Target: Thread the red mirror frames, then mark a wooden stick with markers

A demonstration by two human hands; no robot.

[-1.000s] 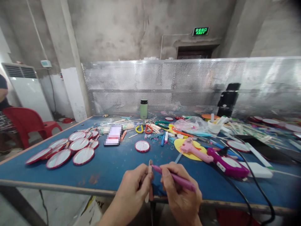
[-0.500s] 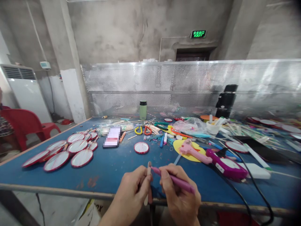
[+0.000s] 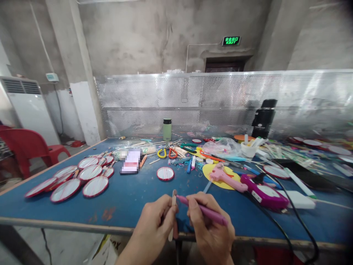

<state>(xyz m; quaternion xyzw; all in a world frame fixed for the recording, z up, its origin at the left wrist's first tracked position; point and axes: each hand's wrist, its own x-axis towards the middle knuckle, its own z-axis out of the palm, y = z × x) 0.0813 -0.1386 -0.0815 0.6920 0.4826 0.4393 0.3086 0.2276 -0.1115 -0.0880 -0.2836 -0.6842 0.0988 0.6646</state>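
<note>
Near the table's front edge, my left hand [image 3: 157, 221] pinches a wooden craft stick [image 3: 173, 198] that stands nearly upright, its rounded top darkened. My right hand [image 3: 212, 224] is closed round a purple marker pen [image 3: 211, 214] in a writing grip. The pen's tip is at the stick's upper part; whether it touches I cannot tell. Just beyond my hands a round red-rimmed disc [image 3: 165, 173] lies flat on the blue table. To the right, a pink glue gun [image 3: 227, 177] rests on a yellow oval piece [image 3: 208, 171].
Several red-rimmed discs [image 3: 95, 186] are heaped at left, beside a phone [image 3: 131, 162]. A purple device [image 3: 263, 193] and black cables [image 3: 299, 219] lie at right. Behind stand a green bottle [image 3: 167, 130], a white cup [image 3: 249, 150], a black flask [image 3: 264, 117] and a perforated metal screen [image 3: 182, 95].
The view has shifted very slightly. My hands, the stick and the pen keep almost the same position.
</note>
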